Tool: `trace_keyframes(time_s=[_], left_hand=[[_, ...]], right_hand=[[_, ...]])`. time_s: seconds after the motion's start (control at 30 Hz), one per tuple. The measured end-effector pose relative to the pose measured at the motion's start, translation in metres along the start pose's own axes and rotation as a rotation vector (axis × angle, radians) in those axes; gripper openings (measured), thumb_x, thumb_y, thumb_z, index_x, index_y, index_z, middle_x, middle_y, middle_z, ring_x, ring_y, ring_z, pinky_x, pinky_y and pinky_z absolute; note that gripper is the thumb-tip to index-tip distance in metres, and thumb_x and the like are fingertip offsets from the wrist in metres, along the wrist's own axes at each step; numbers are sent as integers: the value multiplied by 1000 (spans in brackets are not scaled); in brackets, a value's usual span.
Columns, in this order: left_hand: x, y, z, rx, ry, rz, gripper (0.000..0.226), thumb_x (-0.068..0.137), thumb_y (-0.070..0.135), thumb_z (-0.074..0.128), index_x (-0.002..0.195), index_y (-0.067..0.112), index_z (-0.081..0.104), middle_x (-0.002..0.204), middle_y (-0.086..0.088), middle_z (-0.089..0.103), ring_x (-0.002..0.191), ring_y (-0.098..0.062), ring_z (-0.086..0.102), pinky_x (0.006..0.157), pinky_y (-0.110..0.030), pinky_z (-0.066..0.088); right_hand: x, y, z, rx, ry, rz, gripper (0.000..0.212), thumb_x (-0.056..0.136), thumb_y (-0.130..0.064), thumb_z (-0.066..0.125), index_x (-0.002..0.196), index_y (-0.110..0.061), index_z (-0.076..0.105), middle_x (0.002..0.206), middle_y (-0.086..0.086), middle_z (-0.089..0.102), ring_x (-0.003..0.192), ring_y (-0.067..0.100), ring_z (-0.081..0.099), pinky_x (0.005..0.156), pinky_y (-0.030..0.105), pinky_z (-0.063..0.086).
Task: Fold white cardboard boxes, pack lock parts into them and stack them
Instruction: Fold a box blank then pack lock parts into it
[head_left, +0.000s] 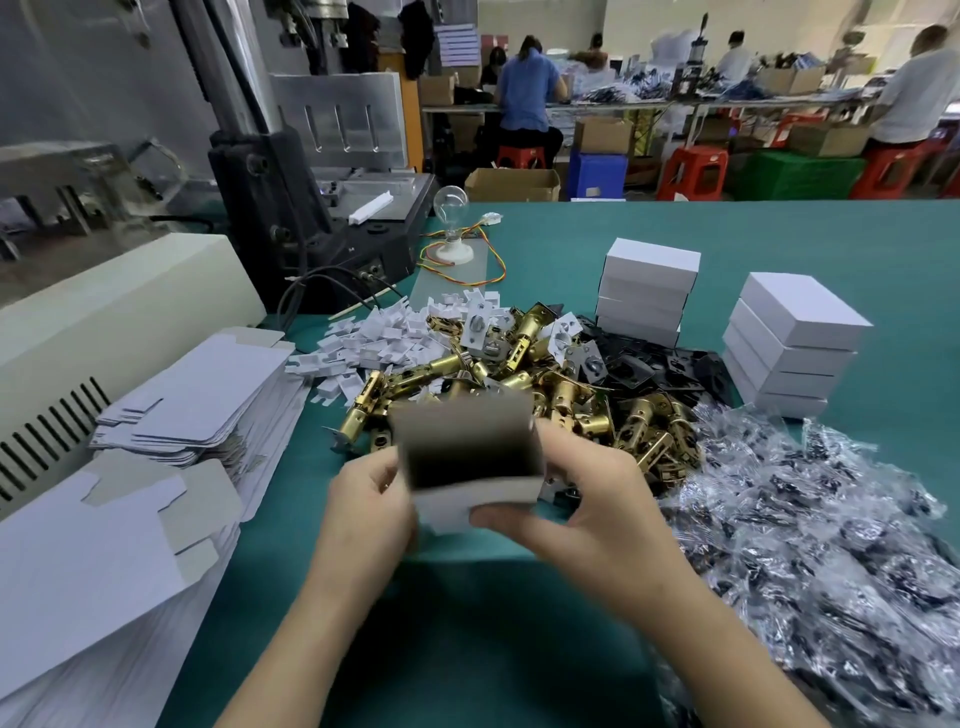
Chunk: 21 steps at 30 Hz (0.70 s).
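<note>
Two bare hands meet close in over the green table, both gripping a half-folded box held just above the tabletop, its open mouth facing the wearer. The left hand curls round the box's left edge; the right hand pinches the lower flap, thumb on top. Motion blur smears the box, so its inside looks empty, though I can't be sure.

Flat box blanks lie in tall stacks on the left, against a cream machine housing. On the right spreads a heap of clear plastic bags with dark parts inside. Just behind the held box lies a pile of brass latches, black plates beside it. Finished white boxes stand further back in two stacks – one behind the plates, one to its right. Small white card pieces litter the left of the brass pile, and a light bulb stands upright on its holder near the table's far edge.
</note>
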<state>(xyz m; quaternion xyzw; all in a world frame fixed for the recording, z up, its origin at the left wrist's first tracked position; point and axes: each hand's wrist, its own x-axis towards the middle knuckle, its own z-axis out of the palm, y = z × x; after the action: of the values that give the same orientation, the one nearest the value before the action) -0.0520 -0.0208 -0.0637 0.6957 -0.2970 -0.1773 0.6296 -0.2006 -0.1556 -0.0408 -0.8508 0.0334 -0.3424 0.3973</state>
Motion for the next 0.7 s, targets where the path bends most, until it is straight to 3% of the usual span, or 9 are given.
trace_keyframes(time_s=[0.07, 0.13, 0.2, 0.3, 0.43, 0.57, 0.7], left_hand=[[-3, 4, 0, -83, -38, 180, 37, 99, 54, 54, 70, 37, 71, 50, 0, 51, 45, -6, 41, 46, -20, 36], [-7, 7, -2, -167, -166, 306, 46, 95, 75, 52, 106, 38, 77, 69, -5, 64, 52, -11, 48, 50, -24, 44], [-7, 6, -4, -86, -200, 393, 39, 89, 73, 64, 115, 45, 73, 81, 6, 71, 56, -10, 54, 50, -25, 48], [-7, 5, -3, -8, -197, 354, 33, 85, 59, 79, 109, 37, 76, 90, 2, 77, 68, -28, 67, 52, -35, 53], [-6, -1, -4, -1, -334, 258, 28, 79, 45, 85, 103, 33, 77, 91, 0, 78, 50, -16, 63, 47, -27, 51], [-6, -9, 1, 74, -472, 216, 26, 80, 41, 88, 102, 35, 76, 99, 2, 78, 48, -15, 66, 51, -24, 53], [-4, -12, 0, 57, -487, 180, 31, 79, 42, 89, 107, 36, 77, 96, 3, 78, 56, -14, 66, 54, -25, 52]], right_hand=[[1, 2, -3, 70, 33, 51, 44, 83, -32, 85, 122, -29, 65, 109, -21, 72, 97, 6, 70, 76, 18, 55], [1, 3, -5, 107, 45, 104, 50, 81, -33, 86, 125, -34, 63, 109, -20, 73, 97, 8, 72, 75, 26, 59], [1, 3, -5, 101, 16, 118, 50, 82, -40, 84, 127, -34, 62, 110, -19, 74, 98, 10, 73, 75, 33, 61], [1, 0, -9, 108, -5, 80, 53, 90, -64, 64, 130, -28, 61, 113, -11, 73, 100, 16, 72, 76, 34, 60], [3, -2, -24, 121, 233, 133, 60, 92, -78, 43, 123, -32, 64, 107, -5, 73, 96, 17, 69, 76, 33, 55], [10, -2, -32, -6, 339, 209, 35, 99, -59, 51, 103, -30, 71, 89, -4, 73, 82, 23, 69, 72, 47, 54], [53, 1, -43, -395, 167, 199, 10, 97, -29, 67, 103, -26, 73, 92, -12, 71, 95, 15, 64, 83, 44, 53]])
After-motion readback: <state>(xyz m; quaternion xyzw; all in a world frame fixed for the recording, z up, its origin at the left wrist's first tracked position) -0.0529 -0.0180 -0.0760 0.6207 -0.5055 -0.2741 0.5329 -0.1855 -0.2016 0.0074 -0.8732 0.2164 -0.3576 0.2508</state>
